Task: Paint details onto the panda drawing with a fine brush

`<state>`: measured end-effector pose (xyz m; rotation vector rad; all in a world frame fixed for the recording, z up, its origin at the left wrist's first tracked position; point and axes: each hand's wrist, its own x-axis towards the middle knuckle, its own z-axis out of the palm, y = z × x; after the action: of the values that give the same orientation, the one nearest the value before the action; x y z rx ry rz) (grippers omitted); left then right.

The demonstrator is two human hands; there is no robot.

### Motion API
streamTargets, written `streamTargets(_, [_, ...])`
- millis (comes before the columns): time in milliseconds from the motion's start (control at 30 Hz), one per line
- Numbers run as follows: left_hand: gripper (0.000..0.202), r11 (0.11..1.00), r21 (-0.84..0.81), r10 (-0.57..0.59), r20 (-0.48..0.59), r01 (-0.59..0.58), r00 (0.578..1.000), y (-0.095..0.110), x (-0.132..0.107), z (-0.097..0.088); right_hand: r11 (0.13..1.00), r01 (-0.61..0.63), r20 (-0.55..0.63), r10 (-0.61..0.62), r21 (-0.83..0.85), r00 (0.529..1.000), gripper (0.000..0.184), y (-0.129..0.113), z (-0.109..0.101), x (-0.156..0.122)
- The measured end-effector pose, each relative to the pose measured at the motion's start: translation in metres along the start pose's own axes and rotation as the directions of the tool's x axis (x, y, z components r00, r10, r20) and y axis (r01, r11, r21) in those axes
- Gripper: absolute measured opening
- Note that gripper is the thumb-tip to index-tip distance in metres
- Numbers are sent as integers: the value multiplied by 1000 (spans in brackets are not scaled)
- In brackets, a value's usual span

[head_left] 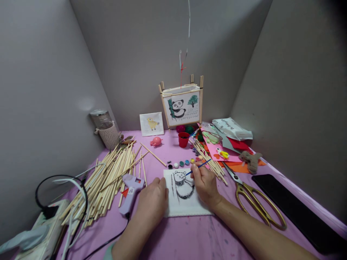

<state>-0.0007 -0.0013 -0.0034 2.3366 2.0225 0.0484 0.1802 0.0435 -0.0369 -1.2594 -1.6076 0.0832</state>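
My right hand (205, 184) is closed round a thin blue paintbrush (199, 167), whose tip rests on a black panda drawing on a white square sheet (184, 203). My left hand (152, 200) lies on the sheet's left edge with its fingers curled, pressing it onto the purple table (189, 234). A strip of small paint pots (182, 163) sits just beyond the sheet. A red cup (183, 139) stands farther back.
A pile of wooden sticks (108, 180) and a lilac glue gun (130, 193) lie to the left, by a power strip (46, 224) with cables. Gold scissors (256, 202) and a black phone (295, 209) lie to the right. A panda lantern (182, 104) stands at the back.
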Motion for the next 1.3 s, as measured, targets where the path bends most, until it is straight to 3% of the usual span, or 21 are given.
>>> streamTargets(667, [18,1000,1,-4,-5,4,1000,-1,1,1,997,70,-53,-72,-37,996,34,1,0,0])
streamTargets(1300, [19,1000,2,3,-16,-3,1000,0,0,1,999,42,19,-42,11,999,34,1,1,0])
